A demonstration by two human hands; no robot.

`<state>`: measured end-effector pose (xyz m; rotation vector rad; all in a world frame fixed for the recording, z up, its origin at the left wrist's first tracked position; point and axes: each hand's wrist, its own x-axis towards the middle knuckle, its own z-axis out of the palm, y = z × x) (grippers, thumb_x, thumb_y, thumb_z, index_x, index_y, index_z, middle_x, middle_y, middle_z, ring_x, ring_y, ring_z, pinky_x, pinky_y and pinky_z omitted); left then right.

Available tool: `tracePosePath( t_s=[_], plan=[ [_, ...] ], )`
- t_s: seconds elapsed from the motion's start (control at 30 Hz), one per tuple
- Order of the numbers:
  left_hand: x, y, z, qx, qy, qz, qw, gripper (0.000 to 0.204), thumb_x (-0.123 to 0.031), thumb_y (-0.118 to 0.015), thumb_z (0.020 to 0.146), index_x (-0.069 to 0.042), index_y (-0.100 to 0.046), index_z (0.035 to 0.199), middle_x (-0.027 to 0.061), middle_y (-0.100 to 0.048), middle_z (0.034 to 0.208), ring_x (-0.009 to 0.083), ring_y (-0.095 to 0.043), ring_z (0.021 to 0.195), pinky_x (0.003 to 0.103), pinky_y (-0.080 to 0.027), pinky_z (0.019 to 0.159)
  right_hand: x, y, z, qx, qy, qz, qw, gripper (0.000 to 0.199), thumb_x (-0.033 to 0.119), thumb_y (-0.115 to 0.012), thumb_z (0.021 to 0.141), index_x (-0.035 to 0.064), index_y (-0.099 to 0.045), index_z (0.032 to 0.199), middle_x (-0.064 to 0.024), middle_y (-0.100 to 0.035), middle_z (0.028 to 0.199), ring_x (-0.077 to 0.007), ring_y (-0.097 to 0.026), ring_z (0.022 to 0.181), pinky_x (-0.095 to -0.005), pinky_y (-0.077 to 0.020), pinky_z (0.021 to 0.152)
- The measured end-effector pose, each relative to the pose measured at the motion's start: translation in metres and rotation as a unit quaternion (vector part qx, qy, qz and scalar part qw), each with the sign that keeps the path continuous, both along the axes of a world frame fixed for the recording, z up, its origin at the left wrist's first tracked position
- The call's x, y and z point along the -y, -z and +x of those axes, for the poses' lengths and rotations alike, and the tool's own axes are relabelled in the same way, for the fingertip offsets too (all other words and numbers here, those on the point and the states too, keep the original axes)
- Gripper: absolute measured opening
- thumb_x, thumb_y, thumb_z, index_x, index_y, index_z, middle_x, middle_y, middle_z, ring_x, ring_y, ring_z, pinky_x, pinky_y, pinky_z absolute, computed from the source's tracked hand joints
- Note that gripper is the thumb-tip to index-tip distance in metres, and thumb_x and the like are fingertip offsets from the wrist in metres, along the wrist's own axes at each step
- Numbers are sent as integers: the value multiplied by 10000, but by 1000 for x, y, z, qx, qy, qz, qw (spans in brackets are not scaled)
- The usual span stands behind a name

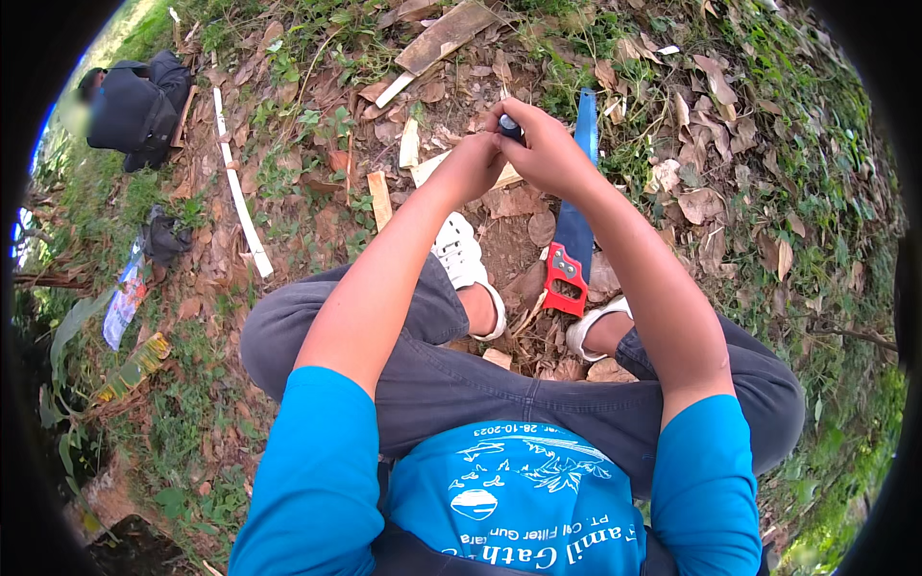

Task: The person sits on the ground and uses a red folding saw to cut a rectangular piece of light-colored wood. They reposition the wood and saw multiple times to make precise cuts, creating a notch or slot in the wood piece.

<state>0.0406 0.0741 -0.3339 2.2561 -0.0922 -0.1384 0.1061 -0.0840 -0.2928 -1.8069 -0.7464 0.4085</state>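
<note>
Right hand point(544, 150) curls fingers round a rounded black handle point(512, 129), left hand point(470, 171) bunched alongside, hold hidden, flat blue-bladed, red-handled saw point(573, 233) nearby

R hand point(541, 146) curled, L hand point(473, 165) adj.

dark handle point(512, 129) partly hidden by right grip point(543, 146), saw point(574, 232) partly behind forearm point(639, 235), shirt point(519, 509) cut off below

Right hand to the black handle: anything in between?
Nothing visible. The right hand is wrapped around the black handle. The left hand is close on its left side, not visibly separating them; what lies beneath the grip is hidden.
</note>
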Motion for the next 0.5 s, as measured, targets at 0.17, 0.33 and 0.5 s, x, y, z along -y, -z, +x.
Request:
tracePosePath(
  t_s=[0.17, 0.33, 0.5],
  plan=[
    [4, -8, 1, -28, -11, -24, 999, 209, -38, -587, 929, -16, -655, 1125, 194, -723, 1080, 354, -698, 1056, 423, -538, 893, 1, 7, 5, -1, 5, -8, 1000, 206, 90, -642, 832, 85, -647, 1038, -173, -664, 964, -361, -653, 918, -425, -512, 818],
    [-2, 3, 3, -41, -11, 9, 999, 269, -127, -587, 962, -40, -621, 1214, 216, -724, 1060, 393, -698, 1026, 445, -548, 867, 1, 0, 1, 23, 13, -28, 999, 191, 109, -657, 832, 94, -659, 1023, -160, -639, 992, -360, -636, 923, -420, -505, 828],
    [-3, 29, 7, 49, -10, -16, 999, 245, -154, -608, 987, -32, -624, 1198, 222, -727, 988, 392, -710, 948, 440, -542, 835, 4, -1, 9, 94, 3, -27, 995, 277, 264, -696, 930, 32, -686, 1080, -116, -664, 976, -229, -644, 846, -355, -514, 756]
  ],
)
